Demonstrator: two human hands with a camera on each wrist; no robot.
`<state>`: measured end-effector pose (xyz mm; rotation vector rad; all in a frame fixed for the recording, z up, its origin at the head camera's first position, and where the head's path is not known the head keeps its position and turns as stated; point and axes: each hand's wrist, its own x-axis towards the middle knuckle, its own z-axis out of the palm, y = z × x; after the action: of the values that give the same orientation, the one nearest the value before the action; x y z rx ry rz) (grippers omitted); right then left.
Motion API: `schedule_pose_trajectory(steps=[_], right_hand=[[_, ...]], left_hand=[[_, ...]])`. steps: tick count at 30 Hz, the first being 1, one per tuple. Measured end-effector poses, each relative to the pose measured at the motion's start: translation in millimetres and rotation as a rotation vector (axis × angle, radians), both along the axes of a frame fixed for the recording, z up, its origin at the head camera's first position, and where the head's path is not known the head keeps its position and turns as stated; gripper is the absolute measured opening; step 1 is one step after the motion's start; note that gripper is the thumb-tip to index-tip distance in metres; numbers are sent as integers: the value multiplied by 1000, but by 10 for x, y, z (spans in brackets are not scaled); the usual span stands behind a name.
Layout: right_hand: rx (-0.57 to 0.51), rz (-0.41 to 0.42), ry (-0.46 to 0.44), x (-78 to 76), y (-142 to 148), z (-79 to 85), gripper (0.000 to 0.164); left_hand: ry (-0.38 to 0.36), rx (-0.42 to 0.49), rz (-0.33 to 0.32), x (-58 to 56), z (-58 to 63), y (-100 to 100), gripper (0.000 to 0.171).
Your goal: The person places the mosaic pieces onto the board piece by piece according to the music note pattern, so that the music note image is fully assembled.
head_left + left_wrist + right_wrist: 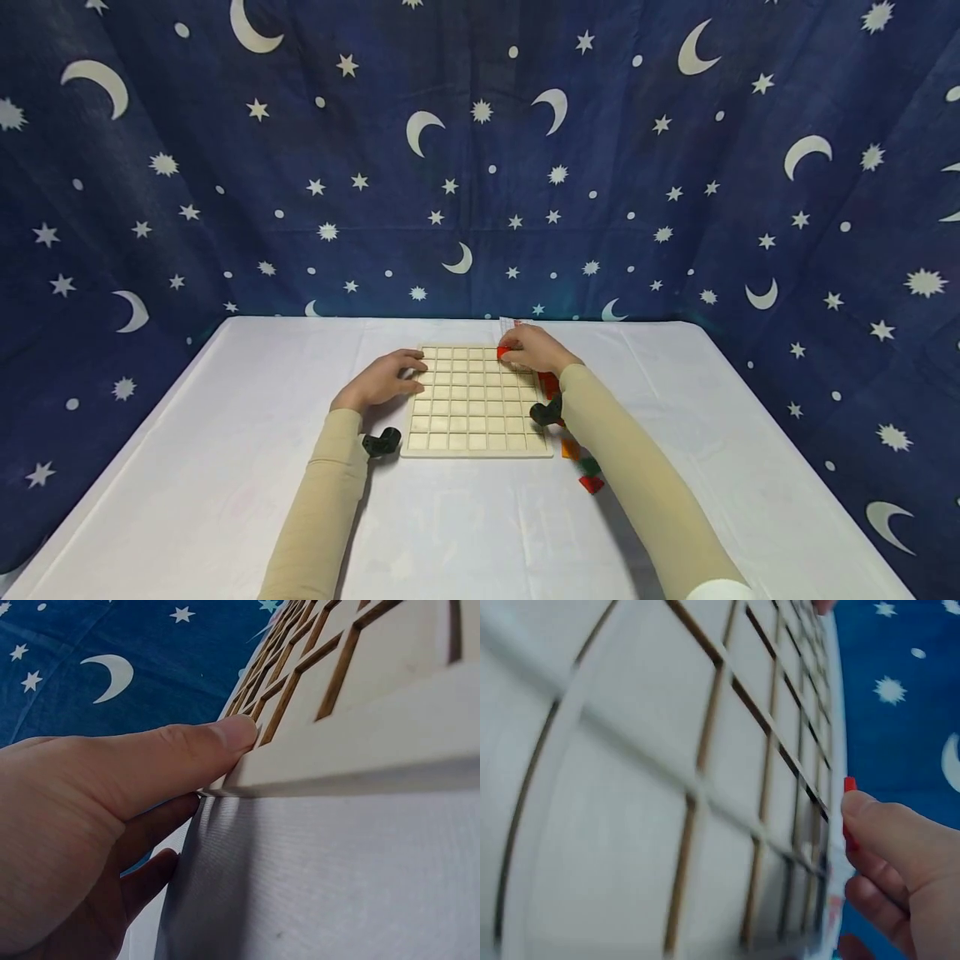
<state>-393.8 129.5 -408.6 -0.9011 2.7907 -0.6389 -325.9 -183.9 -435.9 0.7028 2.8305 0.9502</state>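
A pale wooden board (468, 408) with a grid of square recesses lies on the table. My left hand (382, 379) rests at its left edge, the thumb (232, 735) on the rim and the other fingers down beside it. At the board's far right corner my right hand (534, 347) pinches a small red tile (502, 353) between thumb and fingers. In the right wrist view the red tile (849, 814) is seen nearly edge-on, beyond the grid. Whether it touches the board cannot be made out.
Right of the board, partly under the right arm, lie red pieces (550, 385), an orange tile (571, 449), a green tile (590, 467) and another red tile (592, 484). A printed paper (507, 322) lies behind the right hand. A starry blue curtain (480, 208) surrounds the white table (225, 467).
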Motion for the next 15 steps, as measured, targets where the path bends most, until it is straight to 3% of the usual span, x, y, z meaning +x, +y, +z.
schedule_pose_trajectory(steps=[8,15], right_hand=[[-29,-17,69,-61,-384,-97,25],[-20,-33,70,-47,-477,-173,31]], left_hand=[[-13,7,16,7,-7,-10,41],[-12,8,6,-5,-22,-12,41]])
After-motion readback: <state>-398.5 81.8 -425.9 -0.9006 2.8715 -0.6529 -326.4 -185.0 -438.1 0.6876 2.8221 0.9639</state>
